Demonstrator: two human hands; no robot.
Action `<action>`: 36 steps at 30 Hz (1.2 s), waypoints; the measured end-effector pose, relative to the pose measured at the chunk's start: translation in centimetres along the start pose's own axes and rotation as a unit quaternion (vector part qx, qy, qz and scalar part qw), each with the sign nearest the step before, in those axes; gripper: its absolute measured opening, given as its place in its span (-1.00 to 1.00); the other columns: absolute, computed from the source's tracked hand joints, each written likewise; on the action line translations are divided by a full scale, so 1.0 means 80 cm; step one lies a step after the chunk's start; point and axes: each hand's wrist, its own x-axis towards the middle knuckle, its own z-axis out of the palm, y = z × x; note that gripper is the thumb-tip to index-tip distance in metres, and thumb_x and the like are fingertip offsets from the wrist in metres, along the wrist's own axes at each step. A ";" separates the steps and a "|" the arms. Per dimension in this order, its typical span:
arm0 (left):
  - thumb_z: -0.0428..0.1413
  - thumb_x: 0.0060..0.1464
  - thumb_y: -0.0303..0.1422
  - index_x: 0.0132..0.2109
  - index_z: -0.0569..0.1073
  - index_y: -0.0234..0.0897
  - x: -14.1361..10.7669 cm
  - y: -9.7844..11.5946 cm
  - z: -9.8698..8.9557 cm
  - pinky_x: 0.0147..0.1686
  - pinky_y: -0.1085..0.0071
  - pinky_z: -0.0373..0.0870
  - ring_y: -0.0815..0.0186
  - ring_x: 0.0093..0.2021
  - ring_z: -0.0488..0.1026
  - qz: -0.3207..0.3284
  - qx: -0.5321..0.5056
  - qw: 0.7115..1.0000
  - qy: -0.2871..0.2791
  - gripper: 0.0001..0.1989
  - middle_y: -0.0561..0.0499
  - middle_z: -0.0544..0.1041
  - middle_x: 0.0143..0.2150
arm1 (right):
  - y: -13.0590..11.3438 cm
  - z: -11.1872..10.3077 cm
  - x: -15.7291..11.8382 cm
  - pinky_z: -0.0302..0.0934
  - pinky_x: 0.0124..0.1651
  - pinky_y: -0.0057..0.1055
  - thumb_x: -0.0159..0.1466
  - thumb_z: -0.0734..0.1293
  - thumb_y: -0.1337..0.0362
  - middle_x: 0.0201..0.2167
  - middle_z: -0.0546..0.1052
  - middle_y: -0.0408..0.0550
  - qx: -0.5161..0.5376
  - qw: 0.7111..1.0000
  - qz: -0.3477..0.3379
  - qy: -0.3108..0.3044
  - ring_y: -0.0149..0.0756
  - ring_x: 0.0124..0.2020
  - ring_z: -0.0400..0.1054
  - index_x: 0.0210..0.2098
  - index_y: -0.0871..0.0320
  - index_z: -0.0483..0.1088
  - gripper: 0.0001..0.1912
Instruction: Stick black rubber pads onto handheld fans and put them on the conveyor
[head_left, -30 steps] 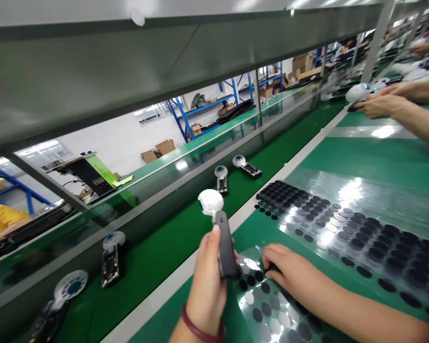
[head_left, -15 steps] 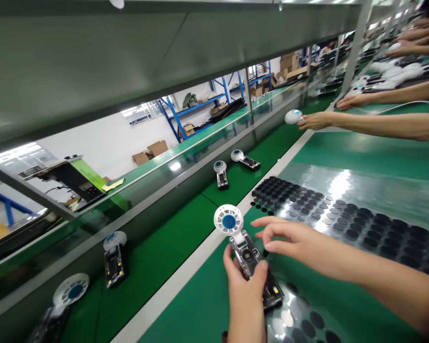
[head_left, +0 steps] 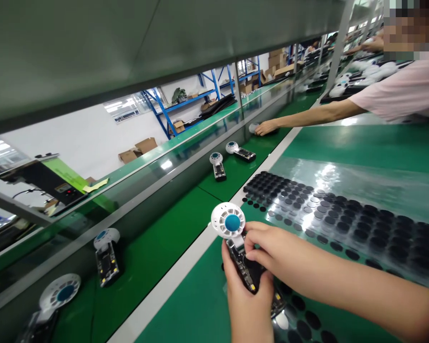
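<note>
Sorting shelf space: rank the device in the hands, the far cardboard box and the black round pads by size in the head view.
Largest to smallest: the device, the cardboard box, the black round pads. Distance makes device against box unsure.

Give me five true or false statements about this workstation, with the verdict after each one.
1. The left hand holds a circuit-board device with a white disc head. True.
2. The right hand lies flat on the bench. False: its fingers are on the device.
3. A sheet of black round pads lies to the right of the conveyor belt. True.
4. No other devices are on the belt. False: other devices lie on it.
5. The co-worker reaching over wears a blue shirt. False: the shirt is pink.
</note>
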 end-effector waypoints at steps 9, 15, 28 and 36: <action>0.18 -0.22 -0.43 0.20 0.03 -0.21 0.002 0.000 0.000 -0.10 0.41 0.23 0.16 0.04 0.30 0.003 0.018 1.000 -0.010 -0.19 -0.11 0.33 0.08 | 0.001 0.000 0.005 0.12 -0.38 -0.46 0.17 0.16 0.51 -0.29 0.32 -0.18 -0.009 1.000 -0.002 -0.017 -0.39 -0.36 0.28 -0.53 0.16 0.18 -0.81; 0.19 -0.24 -0.36 0.20 -0.01 -0.21 0.006 -0.011 0.001 -0.12 0.40 0.25 0.15 0.04 0.30 0.014 0.012 1.000 -0.007 -0.16 -0.14 0.31 0.09 | -0.004 0.001 0.006 0.14 -0.35 -0.44 0.17 0.16 0.52 -0.27 0.34 -0.11 -0.034 0.999 0.012 -0.027 -0.35 -0.34 0.30 -0.53 0.19 0.21 -0.81; 0.21 -0.26 -0.34 0.18 0.03 -0.19 0.007 -0.014 0.001 -0.03 0.38 0.22 0.15 0.09 0.24 0.012 -0.022 1.000 -0.003 -0.18 -0.12 0.26 0.14 | -0.011 0.006 0.009 0.16 -0.32 -0.41 0.16 0.20 0.54 -0.26 0.34 -0.09 -0.085 0.996 0.006 -0.028 -0.34 -0.34 0.30 -0.50 0.19 0.26 -0.82; -0.08 0.02 -0.35 0.16 0.05 -0.25 0.002 -0.014 0.003 0.03 0.36 0.23 0.21 0.07 0.29 -0.004 -0.290 0.956 -0.036 -0.48 -0.10 0.33 0.09 | 0.007 0.016 -0.004 0.18 -0.24 -0.43 0.05 0.21 0.53 -0.27 0.34 -0.20 0.082 0.996 -0.002 0.047 -0.35 -0.28 0.27 -0.36 0.07 0.20 -0.75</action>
